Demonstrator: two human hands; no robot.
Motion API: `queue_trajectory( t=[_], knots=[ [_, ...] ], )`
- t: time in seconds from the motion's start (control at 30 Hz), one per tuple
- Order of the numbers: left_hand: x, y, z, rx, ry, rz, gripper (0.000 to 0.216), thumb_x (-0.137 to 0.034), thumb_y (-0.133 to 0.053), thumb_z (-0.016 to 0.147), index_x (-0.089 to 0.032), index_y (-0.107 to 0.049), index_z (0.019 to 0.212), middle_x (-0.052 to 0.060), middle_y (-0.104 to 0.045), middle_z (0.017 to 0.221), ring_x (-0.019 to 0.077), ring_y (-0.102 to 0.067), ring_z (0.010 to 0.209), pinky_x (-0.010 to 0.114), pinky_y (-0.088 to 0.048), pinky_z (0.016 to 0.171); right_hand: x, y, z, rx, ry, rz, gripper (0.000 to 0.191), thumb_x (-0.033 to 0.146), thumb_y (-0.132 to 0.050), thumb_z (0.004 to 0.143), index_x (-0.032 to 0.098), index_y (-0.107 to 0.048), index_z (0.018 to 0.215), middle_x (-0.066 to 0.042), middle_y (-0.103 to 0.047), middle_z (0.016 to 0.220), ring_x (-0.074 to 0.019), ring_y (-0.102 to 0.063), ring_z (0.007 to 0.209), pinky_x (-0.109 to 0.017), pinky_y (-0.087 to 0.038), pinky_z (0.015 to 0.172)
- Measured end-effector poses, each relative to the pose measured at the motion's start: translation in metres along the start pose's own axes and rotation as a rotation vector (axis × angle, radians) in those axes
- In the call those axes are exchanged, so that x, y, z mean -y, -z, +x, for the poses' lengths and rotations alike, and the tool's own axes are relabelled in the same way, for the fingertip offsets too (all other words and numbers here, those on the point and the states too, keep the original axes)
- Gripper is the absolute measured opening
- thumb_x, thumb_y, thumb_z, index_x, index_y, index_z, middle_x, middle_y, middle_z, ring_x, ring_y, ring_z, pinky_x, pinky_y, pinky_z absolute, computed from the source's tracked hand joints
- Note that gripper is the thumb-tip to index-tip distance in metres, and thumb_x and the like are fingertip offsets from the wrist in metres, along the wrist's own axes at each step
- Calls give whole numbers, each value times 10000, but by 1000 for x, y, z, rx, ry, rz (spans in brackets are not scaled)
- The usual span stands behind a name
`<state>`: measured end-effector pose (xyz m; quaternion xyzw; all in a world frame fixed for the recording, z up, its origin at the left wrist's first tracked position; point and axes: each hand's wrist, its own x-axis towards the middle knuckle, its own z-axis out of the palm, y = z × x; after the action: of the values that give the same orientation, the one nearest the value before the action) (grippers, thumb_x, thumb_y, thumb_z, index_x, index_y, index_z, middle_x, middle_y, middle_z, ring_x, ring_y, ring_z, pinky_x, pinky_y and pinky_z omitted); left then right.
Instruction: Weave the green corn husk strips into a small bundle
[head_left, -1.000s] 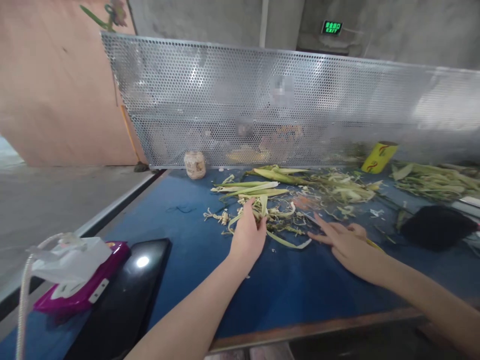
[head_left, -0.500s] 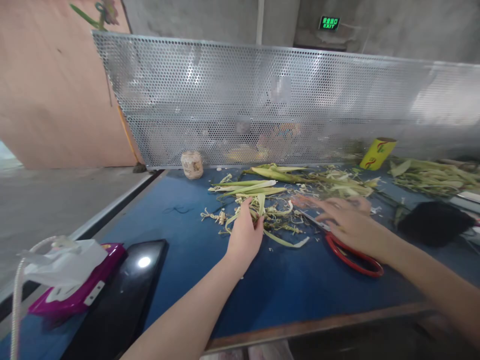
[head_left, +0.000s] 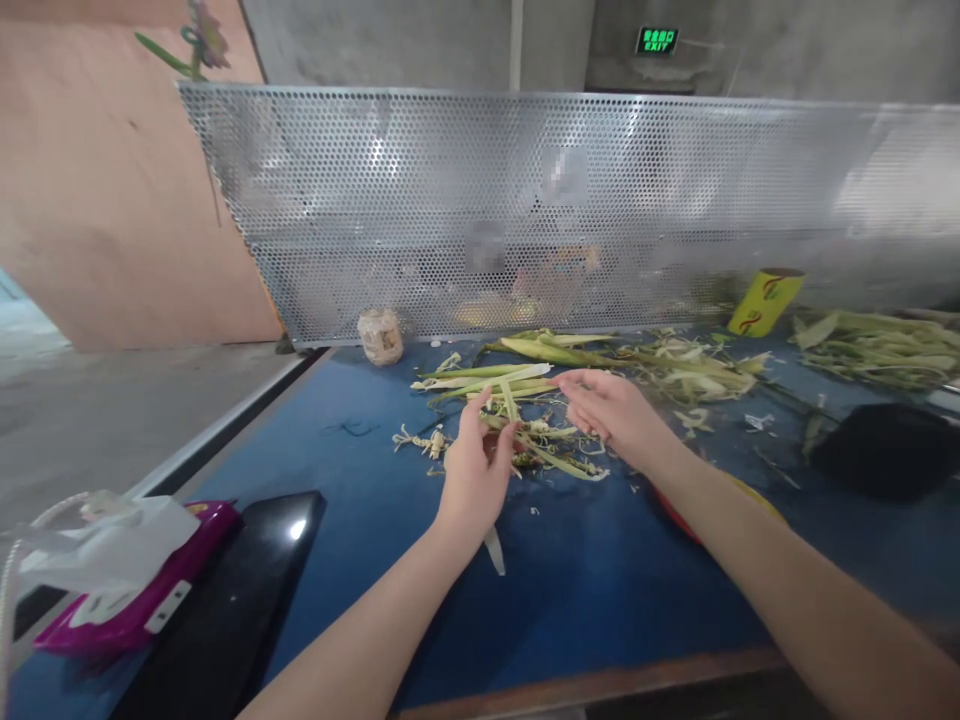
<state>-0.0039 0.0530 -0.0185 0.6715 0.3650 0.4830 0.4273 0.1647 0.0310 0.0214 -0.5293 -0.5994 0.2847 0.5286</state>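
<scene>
My left hand (head_left: 474, 475) is closed around a pale green corn husk strip (head_left: 510, 402), which stands up between thumb and fingers; another strip end hangs below the wrist. To its right, my right hand (head_left: 619, 418) has thumb and forefinger pinched together at the ends of some husk strips. Whatever sits in that pinch is too small to make out. Under the hands lies a tangle of thin knotted husk pieces (head_left: 559, 455), with a small braided husk piece (head_left: 420, 440) at its left. Scissors with red handles (head_left: 675, 515) lie mostly hidden beneath my right forearm.
Longer green husks (head_left: 555, 350) and a larger husk heap (head_left: 885, 350) lie along the back. A jar (head_left: 380, 337) and a yellow tube (head_left: 765, 302) stand before the perforated metal panel (head_left: 420, 200). At left are a black phone-like slab (head_left: 247, 590) and a purple tissue box (head_left: 127, 620).
My right hand has moved left from over the scissors to beside my left hand, its fingers now pinched. The scissors are now mostly covered by my forearm. The husk strip in my left hand has shifted.
</scene>
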Motion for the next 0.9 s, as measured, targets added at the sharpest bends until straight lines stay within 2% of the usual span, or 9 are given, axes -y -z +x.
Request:
queue_trajectory(
  t=[0.07,0.17,0.23,0.33,0.43,0.53,0.67,0.8,0.9],
  knots=[
    [-2,-1,-1,-5,16,-76,503,-305,-501,807,-230,-311,1266,54,-651,863,173,-648,709,225,-459,484,-5,4,-4,-33,41,-208,299,351,-512,807,179,-516,1052,23,-554,570,-113,-461,453,-269,-398,476],
    [-7,-3,-2,-4,76,-181,496,-294,-513,800,-222,-334,1257,55,-662,864,168,-654,681,203,-437,431,-10,11,-10,-100,272,-444,314,263,-549,772,211,-507,1079,-62,-610,893,-190,-572,808,-329,-464,677],
    [-11,-4,-2,3,121,-267,481,-277,-509,800,-198,-349,1247,50,-663,833,164,-653,659,205,-438,426,-11,11,-15,-99,405,-580,223,219,-508,797,225,-549,1016,-66,-619,947,-207,-568,894,-380,-437,780],
    [-17,-5,-2,13,155,-376,491,-229,-511,792,-166,-354,1253,24,-655,755,153,-646,659,210,-457,453,-12,3,-20,-69,550,-708,160,240,-487,829,228,-568,967,-59,-645,946,-216,-577,921,-421,-378,846],
    [-20,-5,-2,-10,165,-416,543,-160,-560,747,-139,-367,1254,-24,-628,627,121,-620,588,197,-461,459,-12,-4,-24,36,542,-706,200,280,-512,828,231,-538,1021,-42,-662,906,-205,-597,883,-420,-359,858],
    [-21,-4,-2,-14,166,-447,627,-117,-601,699,-138,-349,1273,-9,-662,671,130,-625,591,201,-470,450,-13,-7,-26,101,472,-686,217,230,-482,847,243,-507,1062,-13,-672,817,-191,-613,816,-438,-331,871],
    [-22,-3,-3,21,196,-485,698,-138,-632,685,-162,-309,1304,40,-697,775,188,-663,674,235,-499,461,-13,-3,-25,81,464,-700,192,208,-438,868,258,-528,1030,-15,-673,798,-194,-609,804,-440,-337,857],
    [-23,-2,-5,27,233,-541,725,-151,-633,692,-169,-280,1324,41,-696,771,203,-673,687,250,-506,485,-11,-1,-24,35,488,-683,168,233,-470,846,253,-550,994,-18,-673,763,-210,-612,819,-427,-372,844],
    [-24,-2,-6,35,239,-590,661,-234,-580,750,-182,-273,1332,31,-688,731,203,-672,671,254,-497,472,-8,-3,-25,81,447,-598,216,230,-459,840,240,-538,1041,-34,-675,826,-199,-623,826,-362,-434,784]
  ],
)
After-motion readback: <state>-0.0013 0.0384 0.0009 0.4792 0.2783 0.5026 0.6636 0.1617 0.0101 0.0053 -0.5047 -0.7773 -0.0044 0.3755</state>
